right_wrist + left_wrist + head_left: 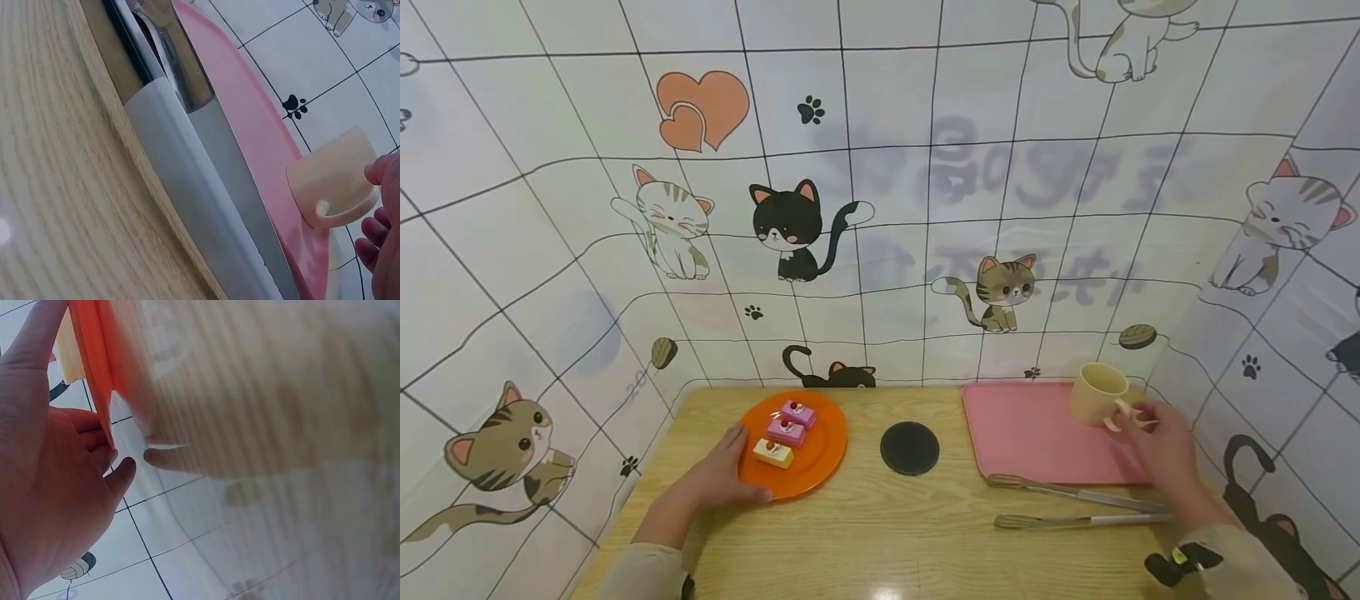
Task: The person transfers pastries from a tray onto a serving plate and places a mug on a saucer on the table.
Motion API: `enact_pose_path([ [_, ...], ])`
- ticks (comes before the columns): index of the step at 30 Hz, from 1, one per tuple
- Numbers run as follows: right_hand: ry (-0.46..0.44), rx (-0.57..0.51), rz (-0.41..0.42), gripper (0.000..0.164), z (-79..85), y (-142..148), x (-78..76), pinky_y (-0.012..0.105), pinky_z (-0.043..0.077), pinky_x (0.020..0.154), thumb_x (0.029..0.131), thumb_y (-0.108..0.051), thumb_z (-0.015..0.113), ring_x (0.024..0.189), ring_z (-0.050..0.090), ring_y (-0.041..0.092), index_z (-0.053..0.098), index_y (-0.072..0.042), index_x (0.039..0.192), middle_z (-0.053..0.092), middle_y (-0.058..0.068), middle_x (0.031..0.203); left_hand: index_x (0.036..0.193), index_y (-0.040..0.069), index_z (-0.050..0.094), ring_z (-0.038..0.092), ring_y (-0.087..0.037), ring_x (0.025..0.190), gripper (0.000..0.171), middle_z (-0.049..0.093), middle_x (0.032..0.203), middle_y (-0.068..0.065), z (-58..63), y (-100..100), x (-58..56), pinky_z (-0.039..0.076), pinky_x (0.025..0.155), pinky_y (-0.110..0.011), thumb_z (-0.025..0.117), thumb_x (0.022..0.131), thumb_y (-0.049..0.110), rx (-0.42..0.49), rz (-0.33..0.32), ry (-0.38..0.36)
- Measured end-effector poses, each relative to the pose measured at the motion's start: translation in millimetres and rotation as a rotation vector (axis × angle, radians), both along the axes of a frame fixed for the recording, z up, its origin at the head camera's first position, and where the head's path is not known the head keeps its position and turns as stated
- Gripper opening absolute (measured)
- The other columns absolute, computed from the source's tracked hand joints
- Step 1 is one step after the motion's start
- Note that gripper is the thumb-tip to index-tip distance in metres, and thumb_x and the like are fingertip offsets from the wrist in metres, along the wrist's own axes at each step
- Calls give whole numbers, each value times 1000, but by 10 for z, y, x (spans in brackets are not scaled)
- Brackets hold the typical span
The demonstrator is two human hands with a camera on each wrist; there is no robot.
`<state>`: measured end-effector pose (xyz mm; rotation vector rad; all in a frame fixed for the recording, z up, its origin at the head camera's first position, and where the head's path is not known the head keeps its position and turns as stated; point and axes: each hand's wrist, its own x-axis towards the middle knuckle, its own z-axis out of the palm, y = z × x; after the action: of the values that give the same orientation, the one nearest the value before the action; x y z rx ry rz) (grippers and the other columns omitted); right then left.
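Observation:
My left hand (724, 473) holds the left rim of an orange plate (829, 450), with the thumb at its front edge and the fingers farther back. Two pink toy cake slices (786, 432) and a yellow one (772, 453) lie in a row on the plate. In the left wrist view, the plate's edge (94, 369) passes between thumb and fingers. At the far right, my right hand (1167, 442) pinches the handle of a cream mug (1093, 394). The mug is upright at the back right of a pink tray (1022, 433); the right wrist view shows curled fingers (369, 240) beside the handle.
Two long metal arms with pale grips (1082, 521), resembling tongs, lie along the tray's front edge. Between plate and tray is a round black coaster (910, 448). Cat-patterned sheeting (895, 208) walls in the back and sides of the wooden table (865, 542).

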<state>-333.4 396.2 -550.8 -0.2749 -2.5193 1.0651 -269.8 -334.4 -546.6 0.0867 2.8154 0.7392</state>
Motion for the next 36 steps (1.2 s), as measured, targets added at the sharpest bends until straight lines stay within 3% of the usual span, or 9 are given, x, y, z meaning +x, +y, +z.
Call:
enact_pose_path([
  [5,-82,-72,-55,52,-21,-45,-42,20,42,69,108,-28,73,113,63,45,58,9,142,61,33,134,173,-5,19,16,-56,164,145,12,181,-30,-16,-10,-12,28,126,-74,96,72,66,-3,3,-13],
  [8,-96,-110,-74,52,-22,-64,-57,19,43,69,109,-30,71,115,63,45,58,7,143,60,32,137,173,-5,19,15,-56,165,145,12,181,-30,-9,-2,-8,28,127,-74,96,72,65,5,4,-16],
  [15,-105,-136,-116,50,-74,-69,-116,17,45,65,109,-40,67,103,62,28,65,1,137,66,25,132,172,-7,20,17,-57,164,144,13,180,-31,4,18,15,29,126,-73,97,73,64,-2,-8,1],
  [21,-81,-196,-130,44,-105,-59,-145,17,55,57,107,-37,69,70,66,4,67,0,131,71,22,119,172,-7,20,17,-57,164,144,13,180,-31,23,26,24,29,126,-74,97,73,63,5,-1,-3],
  [36,-115,-222,-125,43,-104,-64,-176,20,57,56,109,-39,66,70,69,5,65,-1,129,71,21,116,173,-7,20,16,-55,165,144,14,180,-31,25,10,7,28,127,-73,97,72,63,-5,0,-7],
])
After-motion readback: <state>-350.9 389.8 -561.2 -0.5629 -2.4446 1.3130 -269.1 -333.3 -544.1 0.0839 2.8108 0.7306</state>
